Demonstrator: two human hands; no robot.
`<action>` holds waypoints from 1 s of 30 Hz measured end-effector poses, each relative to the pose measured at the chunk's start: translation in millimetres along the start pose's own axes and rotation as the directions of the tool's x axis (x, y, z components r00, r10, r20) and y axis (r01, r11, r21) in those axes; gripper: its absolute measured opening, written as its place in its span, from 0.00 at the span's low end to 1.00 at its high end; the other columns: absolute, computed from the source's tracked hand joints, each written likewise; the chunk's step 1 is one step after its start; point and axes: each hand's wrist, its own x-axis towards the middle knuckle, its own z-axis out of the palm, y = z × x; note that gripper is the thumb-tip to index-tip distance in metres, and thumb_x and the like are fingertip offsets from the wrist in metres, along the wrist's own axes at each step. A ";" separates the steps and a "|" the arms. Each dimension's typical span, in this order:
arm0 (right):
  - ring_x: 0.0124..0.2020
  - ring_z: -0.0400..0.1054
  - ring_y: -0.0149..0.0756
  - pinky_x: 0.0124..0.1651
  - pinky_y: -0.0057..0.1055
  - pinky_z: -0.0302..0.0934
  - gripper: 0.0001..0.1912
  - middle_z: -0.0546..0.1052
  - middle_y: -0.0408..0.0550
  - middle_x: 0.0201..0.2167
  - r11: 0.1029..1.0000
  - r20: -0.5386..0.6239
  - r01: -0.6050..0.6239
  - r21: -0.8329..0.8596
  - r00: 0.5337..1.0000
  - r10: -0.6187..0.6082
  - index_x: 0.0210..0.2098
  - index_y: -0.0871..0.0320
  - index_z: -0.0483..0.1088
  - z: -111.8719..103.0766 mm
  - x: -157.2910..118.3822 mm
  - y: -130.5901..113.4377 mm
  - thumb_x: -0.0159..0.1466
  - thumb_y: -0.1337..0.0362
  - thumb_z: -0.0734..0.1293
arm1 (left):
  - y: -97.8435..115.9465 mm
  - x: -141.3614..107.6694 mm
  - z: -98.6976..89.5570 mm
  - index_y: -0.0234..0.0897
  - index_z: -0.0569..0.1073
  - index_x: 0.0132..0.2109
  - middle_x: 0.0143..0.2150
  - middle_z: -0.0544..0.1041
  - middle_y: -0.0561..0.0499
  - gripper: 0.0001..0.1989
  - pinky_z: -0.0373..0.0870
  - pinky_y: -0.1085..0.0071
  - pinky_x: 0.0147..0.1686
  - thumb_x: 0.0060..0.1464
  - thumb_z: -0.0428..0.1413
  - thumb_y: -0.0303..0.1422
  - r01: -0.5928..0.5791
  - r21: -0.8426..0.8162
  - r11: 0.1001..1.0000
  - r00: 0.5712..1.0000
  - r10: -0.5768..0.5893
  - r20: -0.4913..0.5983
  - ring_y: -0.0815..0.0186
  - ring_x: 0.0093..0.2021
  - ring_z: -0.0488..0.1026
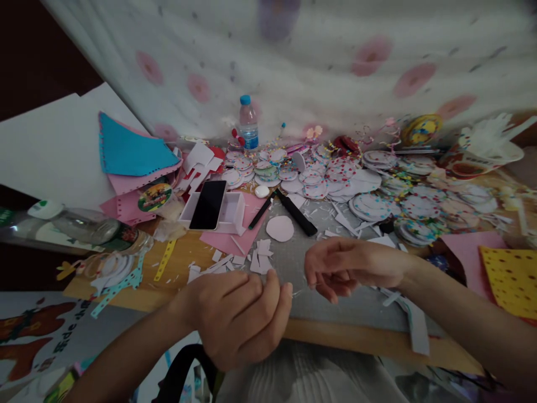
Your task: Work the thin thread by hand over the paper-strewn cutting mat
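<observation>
Pale paper, one disc (280, 229) lies mid-frame between two dark tools (298, 215). Lower centre, the left hand (245, 316) curls its fingers together; the right hand (335, 266) bends loosely; whether either pinches anything, I cannot tell. One phone (208, 205) lies left of centre.

A patterned curtain (277, 61) is hanging behind the surface (191, 252). A water bottle (249, 126) with a blue cap is standing upright near it. A dark-screened phone (208, 205) is resting on a white box (235, 208). To the left, a blue sheet (136, 148) is overlying pink sheets (128, 193), and a clear bottle (90, 224) is lying on its side. At far right, a printed tub (465, 163) is holding whitish pieces (490, 134); nearer, a yellow dotted sheet (509, 274) is lying beside pink material (472, 254).
</observation>
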 end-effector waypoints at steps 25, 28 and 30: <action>0.20 0.47 0.25 0.21 0.24 0.42 0.09 0.56 0.35 0.18 0.671 -0.229 0.080 -0.737 0.904 -0.361 0.32 0.57 0.69 35.5 -12.8 2.8 0.65 0.59 0.63 | 0.7 9.6 14.9 0.33 0.75 0.35 0.26 0.78 0.53 0.10 0.64 0.81 0.19 0.60 0.50 0.29 0.705 -0.705 0.084 0.641 -0.502 0.581 0.76 0.19 0.67; 0.20 0.46 0.25 0.21 0.24 0.42 0.10 0.55 0.34 0.18 0.685 -0.202 0.089 -0.724 0.921 -0.333 0.32 0.57 0.69 33.6 -12.4 4.6 0.65 0.58 0.63 | 1.5 10.2 15.0 0.33 0.75 0.35 0.27 0.77 0.52 0.11 0.64 0.81 0.19 0.60 0.50 0.30 0.711 -0.703 -0.006 0.614 -0.482 0.625 0.77 0.19 0.67; 0.20 0.46 0.25 0.21 0.24 0.42 0.10 0.55 0.34 0.18 0.689 -0.188 0.097 -0.718 0.926 -0.326 0.32 0.57 0.69 32.3 -12.0 5.3 0.65 0.58 0.63 | 1.9 10.0 15.0 0.33 0.76 0.36 0.27 0.78 0.52 0.11 0.64 0.81 0.19 0.61 0.50 0.30 0.711 -0.702 -0.048 0.605 -0.468 0.644 0.77 0.19 0.66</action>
